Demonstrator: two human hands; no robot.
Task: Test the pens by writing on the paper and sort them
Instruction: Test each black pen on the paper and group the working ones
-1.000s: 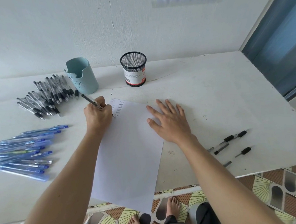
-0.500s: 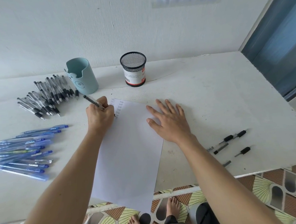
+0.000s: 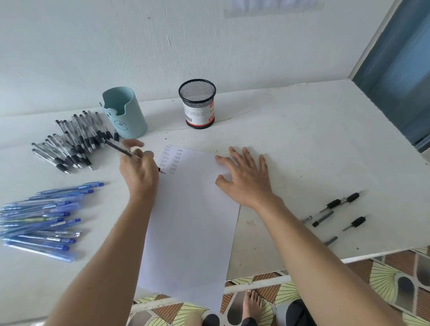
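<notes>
On the tabletop, at left, blue pens and black pens lie heaped. My left hand pinches a pen, tip at the paper beside two short columns of test marks. My right hand, fingers spread, presses the sheet flat. Far right lie a few loose pens. Roughly midway, I judge.

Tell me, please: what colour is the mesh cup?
The mesh cup is black, with a white and red label low on it; the head view shows it.
</notes>
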